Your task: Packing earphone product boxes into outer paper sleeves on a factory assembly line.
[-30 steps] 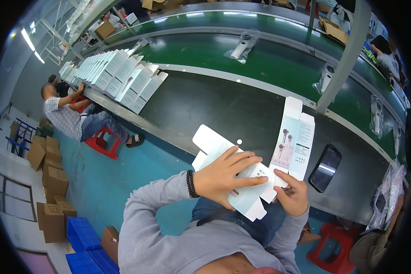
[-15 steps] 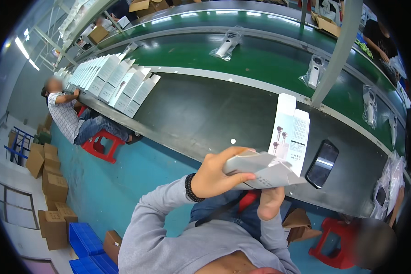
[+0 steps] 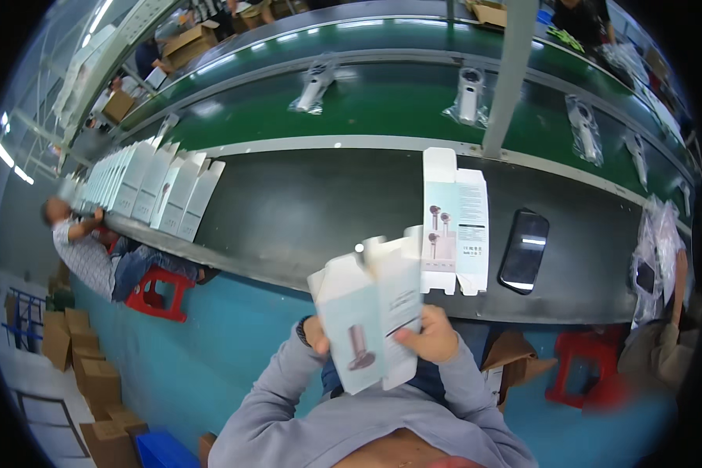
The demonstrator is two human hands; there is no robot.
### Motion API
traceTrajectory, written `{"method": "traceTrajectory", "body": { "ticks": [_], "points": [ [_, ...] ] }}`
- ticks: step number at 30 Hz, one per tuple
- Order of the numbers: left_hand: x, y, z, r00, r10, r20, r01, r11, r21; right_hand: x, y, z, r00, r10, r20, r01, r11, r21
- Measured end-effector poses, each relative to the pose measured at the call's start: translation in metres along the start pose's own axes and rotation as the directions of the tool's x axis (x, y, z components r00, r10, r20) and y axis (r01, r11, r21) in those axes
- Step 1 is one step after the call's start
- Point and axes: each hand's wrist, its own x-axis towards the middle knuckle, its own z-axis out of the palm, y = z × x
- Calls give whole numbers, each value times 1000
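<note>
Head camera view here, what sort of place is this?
Probably a factory packing line: a green conveyor belt bears bagged white devices, and a row of upright cartons stands on the dark workbench beside it.

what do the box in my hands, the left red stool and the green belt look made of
Box: probably thin card, smooth, printed; creased edges and flaps show it.
Stool: likely moulded plastic, slightly shiny; solid red throughout.
Belt: rubber or plastic, can't tell; smooth green with soft light reflections.
</note>
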Motion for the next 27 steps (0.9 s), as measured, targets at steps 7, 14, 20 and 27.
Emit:
{"method": "traceTrajectory", "body": {
  "ticks": [7,14,20,27],
  "points": [
    [-6,-12,3,943,38,-332,59,959,278,0,-4,5,820,-408,-402,451,892,16],
    [2,-11,15,930,304,208,-266,164,950,2,0,17,907,-292,-304,308,952,2],
    [1,13,13,974,70,215,-224,151,963,-3,9,7,896,-363,-256,254,891,-375],
    [-3,-23,17,894,439,96,-313,455,834,4,10,41,750,-513,-418,505,852,-140]
  ]
}}
